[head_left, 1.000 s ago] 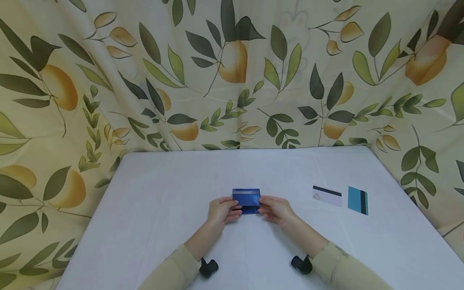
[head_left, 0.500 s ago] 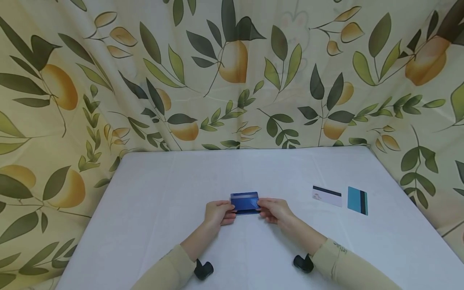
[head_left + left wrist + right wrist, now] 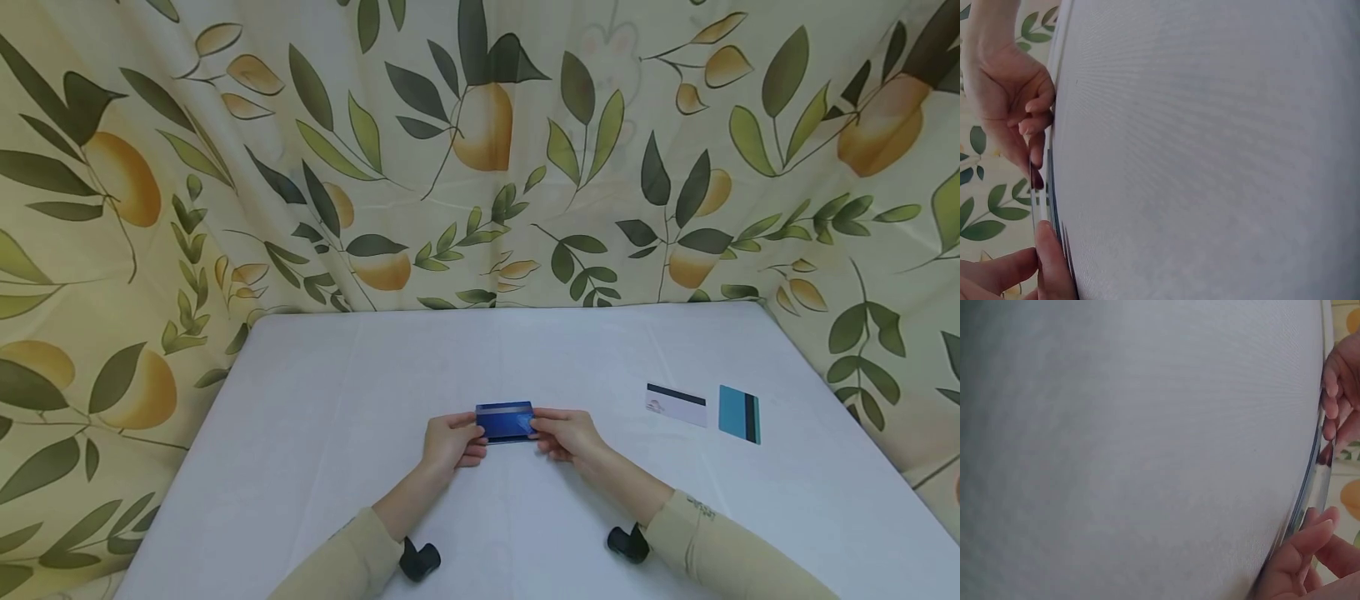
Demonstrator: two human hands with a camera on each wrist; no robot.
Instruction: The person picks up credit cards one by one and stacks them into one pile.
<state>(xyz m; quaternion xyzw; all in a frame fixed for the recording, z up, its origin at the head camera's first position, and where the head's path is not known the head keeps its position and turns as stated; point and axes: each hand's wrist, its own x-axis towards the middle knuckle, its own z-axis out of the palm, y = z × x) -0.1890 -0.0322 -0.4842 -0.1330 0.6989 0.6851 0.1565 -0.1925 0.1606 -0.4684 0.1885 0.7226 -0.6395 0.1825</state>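
Observation:
A blue card (image 3: 505, 421) with a silvery stripe along its far edge is held level in the head view. My left hand (image 3: 452, 442) pinches its left end between thumb and fingers, and my right hand (image 3: 572, 435) pinches the right end. Just beneath it, a dark flat card or stack (image 3: 513, 441) peeks out along the near edge. Seen edge-on in the left wrist view, the blue card (image 3: 1032, 200) is separated by a narrow gap from the dark flat piece (image 3: 1053, 194) on the table. Most of that lower piece is hidden from above.
On the white-covered table (image 3: 337, 392), a white card (image 3: 677, 406) with a black stripe lies to the right. Beside it is a teal card (image 3: 739, 414), also black-striped. A fruit-patterned curtain (image 3: 420, 208) hangs behind the table's far edge.
Both hands have brought the blue card slightly nearer and left, so it covers more of the dark piece below. The white and teal cards have stayed put.

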